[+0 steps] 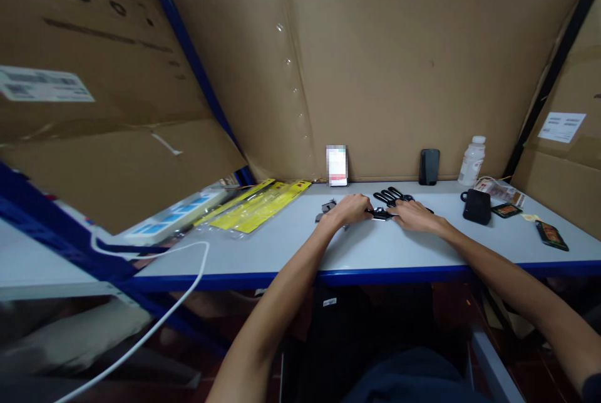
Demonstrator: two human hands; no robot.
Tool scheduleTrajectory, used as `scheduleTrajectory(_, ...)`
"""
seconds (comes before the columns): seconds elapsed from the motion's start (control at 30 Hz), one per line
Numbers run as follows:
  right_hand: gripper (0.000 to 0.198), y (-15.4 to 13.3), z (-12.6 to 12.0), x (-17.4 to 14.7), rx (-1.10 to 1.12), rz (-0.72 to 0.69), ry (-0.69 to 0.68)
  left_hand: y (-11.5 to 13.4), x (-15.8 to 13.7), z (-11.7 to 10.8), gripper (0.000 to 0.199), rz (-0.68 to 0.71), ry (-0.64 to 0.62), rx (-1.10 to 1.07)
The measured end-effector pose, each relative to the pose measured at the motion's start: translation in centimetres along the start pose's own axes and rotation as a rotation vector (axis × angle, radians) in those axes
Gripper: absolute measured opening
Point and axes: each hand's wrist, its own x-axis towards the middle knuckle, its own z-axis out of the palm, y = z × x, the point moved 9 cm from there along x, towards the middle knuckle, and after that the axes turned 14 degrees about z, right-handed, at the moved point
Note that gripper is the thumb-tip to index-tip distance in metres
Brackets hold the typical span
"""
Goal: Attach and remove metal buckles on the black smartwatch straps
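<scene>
Above the front half of the table, my left hand [352, 209] is closed on one end of a small black piece [381, 214] with a shiny lower edge. The fingers of my right hand [414, 215] are closed on its other end; its exact kind I cannot make out. Just behind my right hand lie several black looped handles [390, 195], partly covered by that hand. Beside my left hand is a small dark grey metal piece [327, 206], partly hidden behind the wrist.
Yellow-backed clear packages [270, 206] and a white power strip [176, 215] lie left. A lit phone [337, 166], a dark phone-like object [429, 167] and a bottle [472, 162] stand behind. Right are a black case [477, 206] and dark packets [551, 235]. Cardboard walls [375, 77] surround the table.
</scene>
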Motion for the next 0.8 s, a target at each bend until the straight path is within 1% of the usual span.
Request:
scheduleTrajectory(0.3, 0.042, -0.21, -0.54, -0.37, 0.009, 0.000, 0.021, -0.39, 0.14, 0.36, 0.023, -0.006, -0.009, -0.007)
scheduleTrajectory(0.8, 0.043, -0.14, -0.26, -0.08, 0.007, -0.016, 0.041, -0.36, 0.18, 0.43, 0.024, 0.005, 0.000, 0.003)
